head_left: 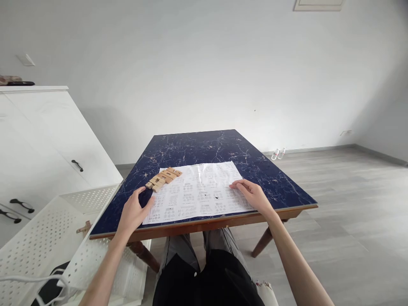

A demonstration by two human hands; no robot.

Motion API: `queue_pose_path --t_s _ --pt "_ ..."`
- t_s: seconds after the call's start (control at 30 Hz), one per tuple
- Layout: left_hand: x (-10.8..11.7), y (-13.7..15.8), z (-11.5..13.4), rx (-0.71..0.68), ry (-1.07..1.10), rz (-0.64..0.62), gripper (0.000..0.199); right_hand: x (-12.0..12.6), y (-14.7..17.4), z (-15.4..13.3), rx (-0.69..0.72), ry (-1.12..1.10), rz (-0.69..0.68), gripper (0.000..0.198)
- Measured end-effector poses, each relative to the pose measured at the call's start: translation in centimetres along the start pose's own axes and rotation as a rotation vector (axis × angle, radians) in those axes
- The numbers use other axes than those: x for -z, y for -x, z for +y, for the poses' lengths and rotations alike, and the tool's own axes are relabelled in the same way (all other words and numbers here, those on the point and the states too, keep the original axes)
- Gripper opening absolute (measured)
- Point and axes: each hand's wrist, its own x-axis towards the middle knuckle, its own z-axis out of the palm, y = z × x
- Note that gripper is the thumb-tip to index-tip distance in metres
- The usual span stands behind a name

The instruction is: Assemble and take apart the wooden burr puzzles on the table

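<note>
Several wooden puzzle pieces [163, 178], some with cut-outs, lie grouped together on the upper left corner of a large printed paper sheet [191, 202]. My left hand [135, 210] is beside the near end of the wooden pieces, thumb and forefinger spread apart with nothing between them. Whether its fingertips touch the nearest piece I cannot tell. On the sheet's right edge rests my right hand [250, 193], its fingers stretched out toward the middle of the paper. The sheet carries rows of small grey diagrams, with creases down its middle.
The paper lies on a dark blue marbled table [194, 146]. To the left stand a white cabinet [47, 140] and a white perforated container [41, 229] holding a white cable [35, 278]. Two clear bottles [278, 154] are on the floor by the wall.
</note>
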Motion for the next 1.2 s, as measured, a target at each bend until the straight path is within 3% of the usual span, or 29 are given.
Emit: queue_pose_path --t_s 1.2 --pt "-0.52 0.18 -0.60 -0.037 0.002 0.033 0.064 -0.05 0.37 0.32 -0.030 -0.063 0.036 0.035"
